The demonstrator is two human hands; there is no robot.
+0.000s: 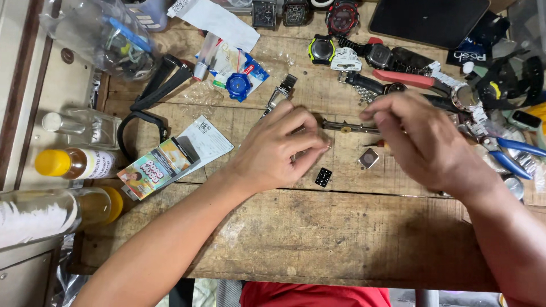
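I'm looking down at a watch-repair bench, prob. a small workshop. Worn wooden tabletop (318,239) w/ digital watches (322,49) along the back edge, loose watch straps (162,82), a metal bracelet (280,92), red-handled pliers (406,78), blue-handled pliers (512,156) & small parts scattered about.

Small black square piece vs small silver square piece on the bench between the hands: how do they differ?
The black square piece is dark with pale dots and lies nearer the left hand. The silver square piece is shiny with a dark centre and lies nearer the right hand. Both are small and lie loose on the wooden bench.
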